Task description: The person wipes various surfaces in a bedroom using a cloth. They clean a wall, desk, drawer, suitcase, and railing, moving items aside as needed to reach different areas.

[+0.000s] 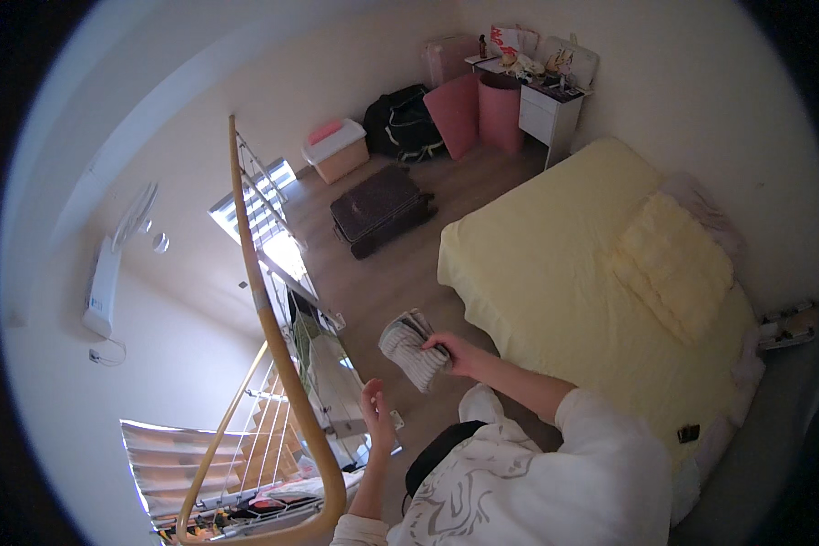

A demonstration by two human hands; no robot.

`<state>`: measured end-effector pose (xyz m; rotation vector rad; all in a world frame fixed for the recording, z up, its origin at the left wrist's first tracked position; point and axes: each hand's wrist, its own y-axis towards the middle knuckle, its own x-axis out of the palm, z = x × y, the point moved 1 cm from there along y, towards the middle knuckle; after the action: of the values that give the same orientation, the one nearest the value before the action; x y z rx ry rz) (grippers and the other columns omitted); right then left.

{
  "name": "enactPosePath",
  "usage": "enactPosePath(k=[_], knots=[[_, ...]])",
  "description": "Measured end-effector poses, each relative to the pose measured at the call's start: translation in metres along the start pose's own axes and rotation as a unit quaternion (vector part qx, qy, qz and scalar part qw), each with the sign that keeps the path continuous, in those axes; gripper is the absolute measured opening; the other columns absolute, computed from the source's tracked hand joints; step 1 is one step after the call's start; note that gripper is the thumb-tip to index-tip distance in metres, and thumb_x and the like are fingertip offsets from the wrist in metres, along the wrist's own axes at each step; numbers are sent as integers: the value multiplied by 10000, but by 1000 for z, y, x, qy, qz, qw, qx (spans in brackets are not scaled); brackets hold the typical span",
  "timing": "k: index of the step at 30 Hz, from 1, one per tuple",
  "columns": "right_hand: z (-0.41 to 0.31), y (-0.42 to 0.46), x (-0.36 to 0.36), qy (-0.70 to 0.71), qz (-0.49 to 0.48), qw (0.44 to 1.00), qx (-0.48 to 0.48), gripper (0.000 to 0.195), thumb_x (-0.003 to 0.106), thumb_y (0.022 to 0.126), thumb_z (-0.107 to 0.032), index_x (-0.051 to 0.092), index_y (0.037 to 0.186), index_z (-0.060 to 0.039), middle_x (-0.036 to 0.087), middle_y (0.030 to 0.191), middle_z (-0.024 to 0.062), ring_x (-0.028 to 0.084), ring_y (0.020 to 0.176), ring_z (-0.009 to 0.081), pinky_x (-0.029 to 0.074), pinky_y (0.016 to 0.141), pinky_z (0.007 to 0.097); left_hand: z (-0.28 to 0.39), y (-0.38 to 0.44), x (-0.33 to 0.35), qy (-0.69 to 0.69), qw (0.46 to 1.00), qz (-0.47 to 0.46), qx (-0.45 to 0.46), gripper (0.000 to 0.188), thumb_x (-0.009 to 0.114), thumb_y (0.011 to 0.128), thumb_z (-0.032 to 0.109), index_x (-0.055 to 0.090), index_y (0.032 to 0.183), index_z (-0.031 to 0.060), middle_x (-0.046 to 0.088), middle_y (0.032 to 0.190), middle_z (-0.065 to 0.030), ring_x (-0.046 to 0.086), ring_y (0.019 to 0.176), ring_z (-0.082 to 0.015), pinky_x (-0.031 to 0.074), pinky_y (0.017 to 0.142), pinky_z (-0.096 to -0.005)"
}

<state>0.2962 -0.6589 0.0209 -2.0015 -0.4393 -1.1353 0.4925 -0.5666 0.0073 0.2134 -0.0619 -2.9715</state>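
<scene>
My right hand (452, 353) grips a folded striped cloth (413, 351) in white and grey, held out in front of my body above the floor. Its folded layers show along the upper edge; my fingers cover part of its right side. To the left and lower in the view, my left hand (377, 413) is raised with nothing in it, its fingers slightly apart. That hand is near the wooden handrail (290, 379) of the stair railing but does not appear to touch it. A bed with a pale yellow sheet (539, 252) lies to my right.
A dark suitcase (382, 208) lies on the wood-look floor (355, 286). Along the far wall are a lidded storage box (338, 158), a black bag (406, 123), pink panels (454, 116) and a cluttered white desk (549, 116). Stairs (269, 437) descend beyond the railing.
</scene>
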Motion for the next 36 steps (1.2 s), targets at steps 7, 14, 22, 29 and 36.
enactPosePath(k=[7, 14, 22, 29, 36], knots=[[-70, -22, -41, 42, 22, 999, -17, 216, 559, 726, -133, 540, 898, -4, 593, 858, 89, 586, 775, 178, 482, 727, 307, -19, 101, 78, -39, 985, -137, -96, 262, 416, 900, 184, 469, 1101, 26, 548, 958, -46, 518, 912, -139, 391, 823, -269], [-149, -15, -39, 71, 49, 996, 24, 228, 571, 722, -143, 537, 898, -3, 583, 848, 81, 576, 785, 179, 480, 732, 318, 8, 191, 171, -277, 872, -248, -320, 352, 423, 879, 264, 467, 1143, 36, 543, 1090, -81, 535, 974, -208, 413, 864, -354], [-202, 35, -42, 113, 103, 987, -54, 194, 582, 707, -106, 533, 869, -11, 555, 847, 88, 544, 840, 203, 465, 747, 359, -2, 271, 172, -347, 805, -293, -382, 481, 433, 849, 356, 396, 1233, 67, 467, 1213, -78, 439, 1113, -256, 318, 963, -412], [-229, 191, -45, 184, 3, 975, -128, 243, 578, 702, -66, 525, 934, -13, 564, 894, 96, 562, 818, 193, 463, 771, 346, 24, 410, 147, -293, 798, -317, -421, 508, 374, 873, 440, 385, 1246, 97, 459, 1223, -90, 455, 1099, -274, 350, 927, -462], [-288, 278, -32, 202, -65, 933, -292, 317, 581, 742, -52, 475, 1039, -24, 531, 990, 89, 539, 884, 205, 451, 798, 359, 40, 565, 169, -53, 877, -393, -273, 393, 560, 802, 217, 448, 1131, 35, 545, 1055, -81, 545, 948, -209, 442, 837, -368]])
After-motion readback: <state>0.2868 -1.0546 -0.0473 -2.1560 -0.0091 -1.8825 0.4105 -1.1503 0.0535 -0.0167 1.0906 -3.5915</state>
